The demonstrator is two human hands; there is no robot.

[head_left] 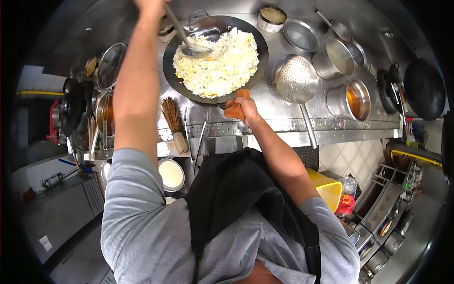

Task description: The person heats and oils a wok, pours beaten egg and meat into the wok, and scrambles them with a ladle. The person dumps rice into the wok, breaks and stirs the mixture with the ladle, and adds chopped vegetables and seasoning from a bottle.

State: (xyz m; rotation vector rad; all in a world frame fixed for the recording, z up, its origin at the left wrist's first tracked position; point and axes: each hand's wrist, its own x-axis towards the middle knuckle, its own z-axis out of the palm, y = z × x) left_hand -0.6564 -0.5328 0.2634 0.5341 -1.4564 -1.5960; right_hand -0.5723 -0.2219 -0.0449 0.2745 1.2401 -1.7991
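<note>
At the top edge of the head view, my left hand [150,4], partly cut off, grips the long handle of a metal wok ladle [195,51]. The ladle's bowl rests in a heap of fried rice [222,68] with yellow bits like egg. This rice fills much of a dark wok [176,87]. My right hand [248,109] is closed on a folded orange-brown cloth [234,111] at the wok's near rim, where a handle partly shows. A bamboo wok brush [171,113] lies just left of the wok.
To the right are a perforated strainer [297,78], a steel pot [333,59] and a pot of orange liquid [352,100]. A wire strainer [111,66] stands left. A white container [170,175] sits near my body, and a yellow bin [328,191] stands below the counter.
</note>
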